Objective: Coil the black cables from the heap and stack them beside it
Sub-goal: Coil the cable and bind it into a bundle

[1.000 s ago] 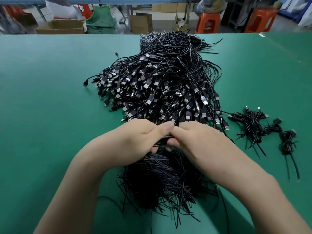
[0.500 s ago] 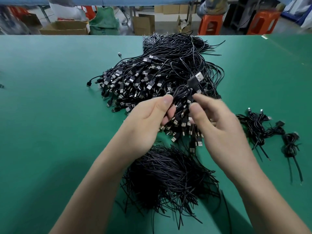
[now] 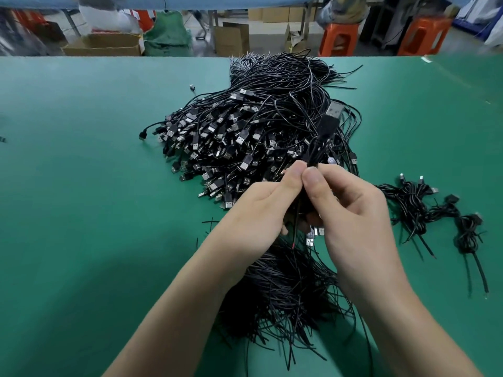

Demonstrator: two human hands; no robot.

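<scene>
Both hands meet above the near edge of the heap (image 3: 245, 131); the left hand (image 3: 253, 213) and the right hand (image 3: 351, 210) pinch one black cable (image 3: 325, 131) side by side, thumbs clamped on it; from the fingertips it rises toward one o'clock, plug (image 3: 334, 111) uppermost, long axis nearly upright; a loose end drops toward six o'clock between the palms; the coiled cables (image 3: 416, 205) lie on the table (image 3: 81, 186) at three o'clock, so the right hand is the nearer for stacking.
</scene>
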